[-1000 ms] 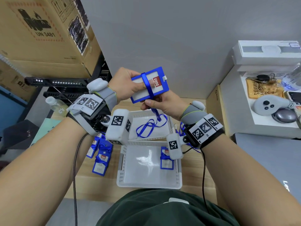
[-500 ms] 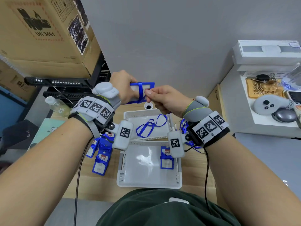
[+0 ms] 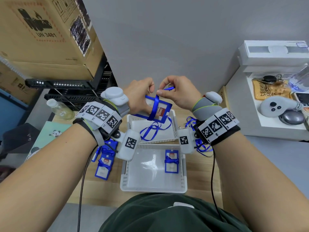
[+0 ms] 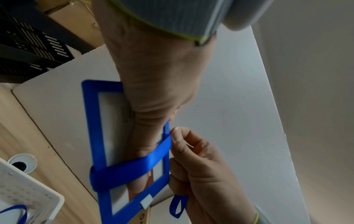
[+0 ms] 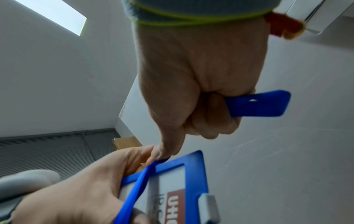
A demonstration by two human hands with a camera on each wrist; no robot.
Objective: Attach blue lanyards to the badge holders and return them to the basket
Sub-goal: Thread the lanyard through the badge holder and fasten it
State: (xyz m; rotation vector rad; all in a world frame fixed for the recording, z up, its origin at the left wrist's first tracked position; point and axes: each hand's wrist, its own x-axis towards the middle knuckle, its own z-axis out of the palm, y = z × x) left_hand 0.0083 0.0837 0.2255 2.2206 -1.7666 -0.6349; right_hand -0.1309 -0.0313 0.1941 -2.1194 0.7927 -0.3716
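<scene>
I hold a blue badge holder [image 3: 161,110] [image 4: 107,136] [image 5: 191,174] in the air above the far basket. My left hand [image 3: 138,94] [image 4: 153,94] grips its left side. A blue lanyard [image 3: 154,107] [image 4: 134,166] [image 5: 134,192] is wound across the holder. My right hand [image 3: 177,92] [image 5: 191,91] pinches the lanyard at the holder's top edge, and a loop end [image 5: 258,104] sticks out of its fist. A near white basket [image 3: 127,181] holds one wrapped badge holder [image 3: 171,161]. The far white basket [image 3: 174,129] holds a loose blue lanyard [image 3: 150,131].
Several wrapped badge holders [image 3: 104,163] lie on the wooden table left of the near basket. More blue lanyards [image 3: 202,148] lie to its right. A plastic bottle [image 3: 58,109], cardboard boxes [image 3: 46,30] and black trays stand at the left. A white shelf [image 3: 267,124] with devices is at the right.
The badge holder has tilted from edge-on to face me and dropped a little. My right hand has risen to its top edge, pulling the lanyard up across it.
</scene>
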